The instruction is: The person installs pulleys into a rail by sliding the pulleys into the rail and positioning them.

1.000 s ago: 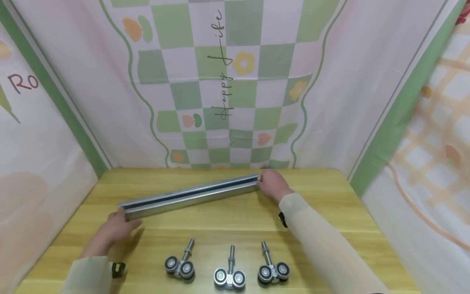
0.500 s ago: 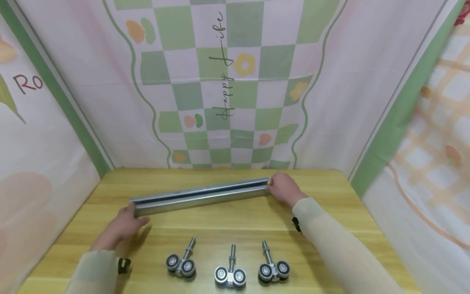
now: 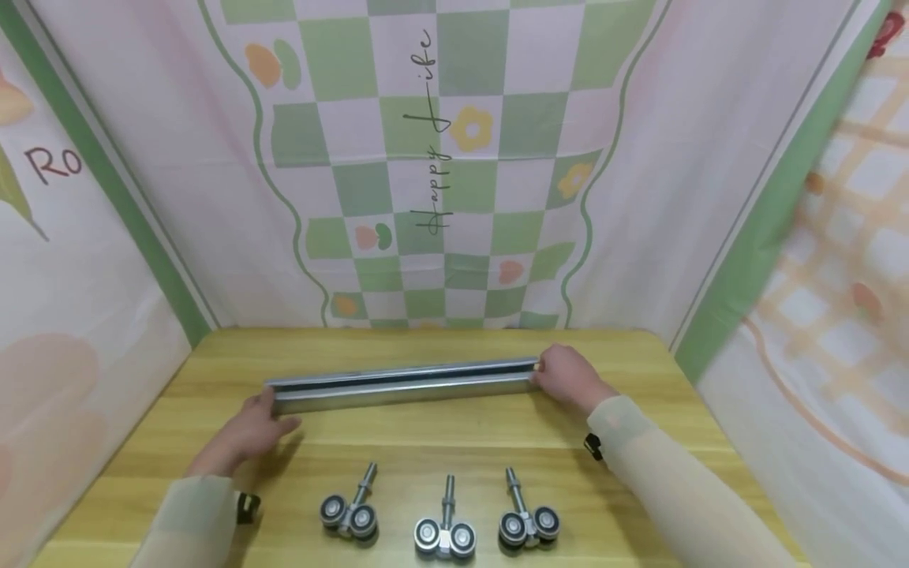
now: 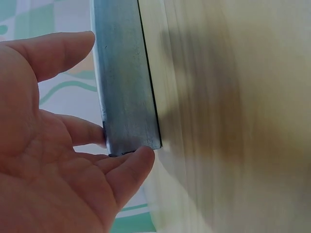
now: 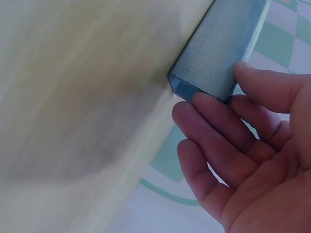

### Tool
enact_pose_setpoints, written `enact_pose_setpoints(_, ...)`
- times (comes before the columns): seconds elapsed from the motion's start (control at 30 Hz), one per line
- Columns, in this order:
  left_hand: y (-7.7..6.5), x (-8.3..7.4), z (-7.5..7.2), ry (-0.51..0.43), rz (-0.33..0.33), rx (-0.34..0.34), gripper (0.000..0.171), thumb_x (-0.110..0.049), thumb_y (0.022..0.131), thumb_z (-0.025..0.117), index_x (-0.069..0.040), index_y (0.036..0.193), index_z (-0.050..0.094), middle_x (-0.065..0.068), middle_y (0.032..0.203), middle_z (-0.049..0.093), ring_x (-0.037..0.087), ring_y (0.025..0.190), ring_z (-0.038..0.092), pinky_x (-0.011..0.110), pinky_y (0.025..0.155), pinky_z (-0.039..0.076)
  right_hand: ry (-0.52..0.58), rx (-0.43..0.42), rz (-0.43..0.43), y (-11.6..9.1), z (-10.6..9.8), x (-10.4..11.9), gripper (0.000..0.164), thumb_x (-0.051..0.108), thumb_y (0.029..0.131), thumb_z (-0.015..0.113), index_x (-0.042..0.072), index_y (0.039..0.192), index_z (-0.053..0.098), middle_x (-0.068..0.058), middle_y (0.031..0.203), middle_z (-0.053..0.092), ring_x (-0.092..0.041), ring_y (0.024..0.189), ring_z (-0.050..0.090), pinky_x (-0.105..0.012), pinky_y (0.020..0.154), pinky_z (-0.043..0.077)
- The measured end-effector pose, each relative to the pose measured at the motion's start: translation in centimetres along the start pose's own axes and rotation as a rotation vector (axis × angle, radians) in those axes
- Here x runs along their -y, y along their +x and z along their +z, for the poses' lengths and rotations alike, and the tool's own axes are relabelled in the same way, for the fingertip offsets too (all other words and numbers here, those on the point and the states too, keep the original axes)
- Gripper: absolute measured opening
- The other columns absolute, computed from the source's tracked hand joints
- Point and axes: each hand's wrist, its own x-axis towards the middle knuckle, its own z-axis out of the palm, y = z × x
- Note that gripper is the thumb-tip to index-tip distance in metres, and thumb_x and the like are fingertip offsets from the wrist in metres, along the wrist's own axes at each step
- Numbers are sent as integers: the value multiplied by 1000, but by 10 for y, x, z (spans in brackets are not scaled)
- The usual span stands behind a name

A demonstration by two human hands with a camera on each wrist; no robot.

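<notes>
A long silver metal channel rail (image 3: 405, 386), with a dark slot along its top, lies across the wooden table. At its left end is my left hand (image 3: 248, 430), fingertips against the end and thumb held out apart in front of the side. The left wrist view shows these fingers (image 4: 129, 174) touching the rail's end. My right hand (image 3: 571, 379) grips the opposite end. In the right wrist view its thumb lies at the rail's edge and its bent fingers (image 5: 214, 121) meet the end. Nearer me lie three roller trolleys, left (image 3: 349, 517), middle (image 3: 445, 536) and right (image 3: 529, 527), each with a threaded bolt.
The light wood table (image 3: 454, 442) ends at a patterned cloth backdrop (image 3: 440, 181). Cloth hangs on the left and right sides too. A small black device (image 3: 247, 507) shows at the left cuff, and another (image 3: 592, 446) at the right.
Both hands and the rail have shifted right. The rail's right end has come nearer me and its left end slightly away, so it lies closer to level across the view. The trolleys stay put.
</notes>
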Motion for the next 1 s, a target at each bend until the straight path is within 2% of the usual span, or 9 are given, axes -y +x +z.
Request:
enact_pose_setpoints(0.17,-1,-6,1,-11,6,22,93,-40,99,57,16,150,3,48,148,8,66,131,20,73,106,19,-11,14,-11,-11,-4,-5,40,16,87,72,14,56,46,4,53,39,-13,46,37,-31,49,41)
enact_pose_setpoints(0.27,-1,-8,0,-26,42,28,89,-40,100,56,17,149,8,46,149,10,64,133,18,71,108,17,-41,30,-11,-16,-8,-9,41,17,87,72,15,56,46,5,52,39,-12,46,36,-30,48,40)
enact_pose_setpoints(0.4,3,-7,-4,-21,82,-1,81,-38,102,54,19,148,18,43,149,18,61,135,20,69,109,18,-113,31,5,-16,-14,-8,34,21,85,74,13,62,51,1,56,46,-16,50,42,-33,49,41)
enact_pose_setpoints(0.47,6,-7,-4,-4,86,-42,78,-34,101,56,18,148,21,42,149,22,61,134,23,70,108,20,-141,26,14,-14,-16,-5,24,23,84,76,6,76,61,-5,70,58,-22,62,54,-39,58,50)
enact_pose_setpoints(0.5,9,-6,-4,12,92,-69,75,-31,100,57,17,148,23,42,149,23,60,133,25,70,108,21,-153,26,9,-13,-16,-2,25,24,83,77,2,88,65,-11,81,64,-28,73,60,-44,66,53)
enact_pose_setpoints(0.6,17,-3,-1,73,134,-152,68,-21,96,62,14,147,32,40,148,28,59,132,30,70,107,25,-172,48,-17,-9,-14,6,49,24,85,77,-6,120,62,-23,113,65,-39,105,61,-54,92,50)
enact_pose_setpoints(0.67,22,-2,0,125,173,-192,62,-16,94,64,13,144,40,38,147,32,58,130,35,68,106,29,-183,74,-44,-7,-12,10,46,22,87,76,-5,122,63,-23,116,65,-40,109,60,-55,96,48)
enact_pose_setpoints(0.8,28,-2,0,204,202,-210,52,-12,93,64,12,137,50,37,142,40,57,126,41,68,104,33,-204,95,-66,-6,-9,14,29,18,91,73,-3,111,69,-18,103,70,-37,99,65,-54,90,51)
enact_pose_setpoints(1.0,32,-7,-6,230,171,-187,49,-10,95,63,11,137,50,37,140,41,56,125,42,68,104,34,-172,111,-52,-8,-5,17,38,14,93,70,-10,122,63,-27,121,64,-45,116,57,-57,102,44)
